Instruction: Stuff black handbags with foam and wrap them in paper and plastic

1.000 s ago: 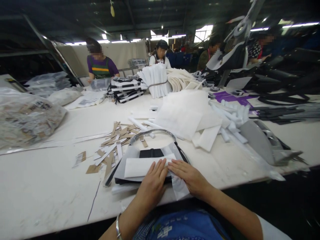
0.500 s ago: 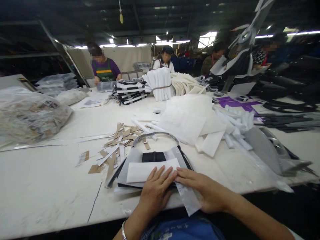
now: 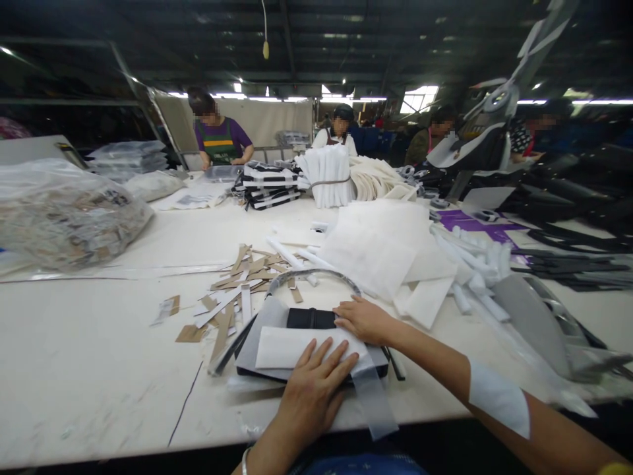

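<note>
A black handbag (image 3: 299, 319) lies on the table in front of me, its wrapped handle (image 3: 316, 272) curving away from me. Grey translucent wrapping (image 3: 251, 342) covers much of the bag around a black strap tab. Across the bag's near part rests a folded white padding sheet (image 3: 281, 348). My left hand (image 3: 316, 379) is flat on that sheet, fingers spread. My right hand (image 3: 363, 321) lies over the bag's upper right side beside the tab, fingers stretched out, the underside hidden. A translucent strip (image 3: 372, 402) hangs from the bag over the table's front edge.
Cardboard scraps (image 3: 225, 323) lie left of the bag. White sheets (image 3: 376, 244) and white rolls (image 3: 477, 264) are piled behind and to the right. A clear bag of scraps (image 3: 74, 214) stands at the left. Across the table several co-workers (image 3: 222, 140) are at work.
My right hand has moved from beside my left at the padding sheet up to the bag's upper right side. My left hand stays on the sheet. The view has shifted slightly.
</note>
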`<state>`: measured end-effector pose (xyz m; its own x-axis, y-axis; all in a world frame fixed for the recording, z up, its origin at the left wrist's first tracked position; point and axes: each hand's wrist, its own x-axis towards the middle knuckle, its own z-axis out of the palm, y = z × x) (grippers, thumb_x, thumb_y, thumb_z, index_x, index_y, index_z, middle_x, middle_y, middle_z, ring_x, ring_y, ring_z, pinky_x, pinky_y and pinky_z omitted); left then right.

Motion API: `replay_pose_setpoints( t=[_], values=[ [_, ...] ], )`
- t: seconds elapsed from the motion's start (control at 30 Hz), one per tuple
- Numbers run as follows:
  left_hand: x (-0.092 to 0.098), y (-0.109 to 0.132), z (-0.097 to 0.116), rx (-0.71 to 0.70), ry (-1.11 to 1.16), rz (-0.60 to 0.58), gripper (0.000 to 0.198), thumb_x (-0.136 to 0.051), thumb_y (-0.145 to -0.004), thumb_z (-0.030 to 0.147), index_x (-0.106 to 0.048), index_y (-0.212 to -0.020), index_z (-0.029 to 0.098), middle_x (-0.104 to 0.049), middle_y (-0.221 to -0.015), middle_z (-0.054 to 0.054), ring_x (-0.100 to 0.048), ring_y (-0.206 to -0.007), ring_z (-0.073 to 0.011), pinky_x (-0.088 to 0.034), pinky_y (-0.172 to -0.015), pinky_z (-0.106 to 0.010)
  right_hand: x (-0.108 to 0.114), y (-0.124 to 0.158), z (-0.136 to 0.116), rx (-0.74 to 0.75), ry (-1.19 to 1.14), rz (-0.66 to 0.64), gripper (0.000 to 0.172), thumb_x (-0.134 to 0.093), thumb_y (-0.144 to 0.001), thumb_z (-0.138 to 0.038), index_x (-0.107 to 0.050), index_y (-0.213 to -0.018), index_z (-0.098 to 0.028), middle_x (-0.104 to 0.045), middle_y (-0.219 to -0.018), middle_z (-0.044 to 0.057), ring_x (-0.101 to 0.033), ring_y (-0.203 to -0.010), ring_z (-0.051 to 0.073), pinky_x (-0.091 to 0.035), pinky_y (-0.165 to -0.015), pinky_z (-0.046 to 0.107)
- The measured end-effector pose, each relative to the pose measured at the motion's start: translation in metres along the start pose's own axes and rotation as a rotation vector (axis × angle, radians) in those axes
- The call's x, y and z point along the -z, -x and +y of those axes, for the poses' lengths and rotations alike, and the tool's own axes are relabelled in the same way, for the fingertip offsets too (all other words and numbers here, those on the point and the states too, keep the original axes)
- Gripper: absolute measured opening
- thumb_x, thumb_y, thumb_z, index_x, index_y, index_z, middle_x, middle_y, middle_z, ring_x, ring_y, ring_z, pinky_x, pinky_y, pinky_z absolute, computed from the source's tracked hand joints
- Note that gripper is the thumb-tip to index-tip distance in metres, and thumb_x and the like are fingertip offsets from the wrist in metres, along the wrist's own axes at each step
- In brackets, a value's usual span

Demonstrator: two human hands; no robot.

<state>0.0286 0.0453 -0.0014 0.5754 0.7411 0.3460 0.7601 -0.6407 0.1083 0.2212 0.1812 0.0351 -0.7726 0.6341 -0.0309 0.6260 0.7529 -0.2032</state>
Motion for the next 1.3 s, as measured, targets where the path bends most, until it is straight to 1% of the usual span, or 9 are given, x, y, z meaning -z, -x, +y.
replay_pose_setpoints(
  t=[0.23, 0.33, 0.43, 0.5, 0.57, 0.7, 0.83, 1.03, 1.3],
  values=[
    [0.003, 0.001, -0.002, -0.034, 0.010, -0.012, 0.063, -0.049, -0.096, 0.034, -0.023, -0.153, 0.039, -0.031, -0.160, 0.011, -0.037, -0.144, -0.0263, -0.034, -0.118, -0.051, -0.003, -0.014, 0.009, -0.082, 0.010, 0.029, 0.033, -0.046, -0.102, -0.029, -0.075, -0.093, -0.014, -0.074, -0.096, 0.013, -0.068, -0.100, 0.024, -0.040, -0.105, 0.045],
    [0.004, -0.001, -0.002, -0.025, 0.028, -0.018, 0.062, -0.051, -0.096, 0.034, -0.026, -0.153, 0.038, -0.035, -0.158, 0.010, -0.038, -0.143, -0.0268, -0.035, -0.117, -0.052, 0.002, -0.004, 0.012, -0.098, -0.055, 0.087, 0.029, -0.047, -0.102, -0.028, -0.072, -0.107, -0.015, -0.073, -0.108, 0.011, -0.066, -0.107, 0.022, -0.044, -0.103, 0.039],
    [0.006, -0.002, -0.001, -0.020, 0.052, -0.025, 0.062, -0.053, -0.095, 0.033, -0.030, -0.152, 0.036, -0.040, -0.156, 0.006, -0.039, -0.142, -0.0278, -0.035, -0.117, -0.053, 0.006, 0.041, 0.002, -0.171, -0.141, 0.344, 0.034, -0.043, -0.103, -0.029, -0.060, -0.130, -0.018, -0.064, -0.130, 0.011, -0.058, -0.122, 0.023, -0.043, -0.108, 0.041],
    [0.007, -0.004, 0.000, -0.016, 0.067, -0.033, 0.063, -0.054, -0.094, 0.032, -0.031, -0.152, 0.035, -0.042, -0.155, 0.004, -0.040, -0.142, -0.0285, -0.034, -0.117, -0.053, 0.001, 0.086, -0.014, -0.172, -0.216, 0.601, 0.030, -0.047, -0.102, -0.031, -0.063, -0.125, -0.021, -0.068, -0.120, 0.010, -0.062, -0.114, 0.022, -0.049, -0.101, 0.038],
    [0.009, -0.005, 0.000, -0.011, 0.074, -0.043, 0.064, -0.055, -0.093, 0.031, -0.031, -0.152, 0.034, -0.043, -0.155, 0.004, -0.040, -0.142, -0.0285, -0.034, -0.117, -0.053, -0.013, 0.128, -0.035, -0.112, -0.256, 0.726, 0.019, -0.056, -0.098, -0.030, -0.068, -0.112, -0.023, -0.072, -0.101, 0.007, -0.066, -0.098, 0.020, -0.054, -0.090, 0.033],
    [0.009, -0.005, 0.000, -0.029, 0.045, -0.051, 0.067, -0.058, -0.090, 0.027, -0.032, -0.152, 0.032, -0.044, -0.154, 0.001, -0.041, -0.142, -0.0288, -0.035, -0.116, -0.053, -0.059, 0.170, -0.070, -0.040, -0.156, 0.584, 0.030, -0.063, -0.094, -0.038, -0.067, -0.118, -0.020, -0.072, -0.106, 0.009, -0.066, -0.098, 0.022, -0.055, -0.087, 0.035],
    [0.009, -0.005, 0.000, -0.040, 0.014, -0.044, 0.068, -0.059, -0.089, 0.027, -0.033, -0.152, 0.031, -0.045, -0.153, -0.001, -0.041, -0.141, -0.0296, -0.035, -0.116, -0.053, -0.088, 0.159, -0.082, -0.080, -0.104, 0.572, 0.026, -0.058, -0.097, -0.039, -0.073, -0.105, -0.019, -0.071, -0.105, 0.010, -0.064, -0.092, 0.022, -0.054, -0.081, 0.037],
    [0.009, -0.005, 0.002, -0.024, 0.008, -0.049, 0.069, -0.059, -0.089, 0.026, -0.032, -0.152, 0.033, -0.043, -0.155, 0.002, -0.040, -0.142, -0.0279, -0.035, -0.116, -0.053, -0.088, 0.147, -0.094, -0.118, -0.189, 0.643, 0.026, -0.050, -0.101, -0.026, -0.070, -0.086, -0.019, -0.066, -0.078, 0.005, -0.057, -0.076, 0.017, -0.043, -0.069, 0.032],
    [0.007, -0.004, 0.000, -0.036, 0.007, -0.033, 0.070, -0.058, -0.089, 0.024, -0.030, -0.152, 0.031, -0.043, -0.154, 0.000, -0.041, -0.142, -0.0265, -0.035, -0.117, -0.051, -0.098, 0.177, -0.125, -0.007, -0.146, 0.632, 0.032, -0.045, -0.101, -0.025, -0.059, -0.073, -0.019, -0.059, -0.069, 0.002, -0.051, -0.066, 0.016, -0.034, -0.061, 0.032]
  ],
)
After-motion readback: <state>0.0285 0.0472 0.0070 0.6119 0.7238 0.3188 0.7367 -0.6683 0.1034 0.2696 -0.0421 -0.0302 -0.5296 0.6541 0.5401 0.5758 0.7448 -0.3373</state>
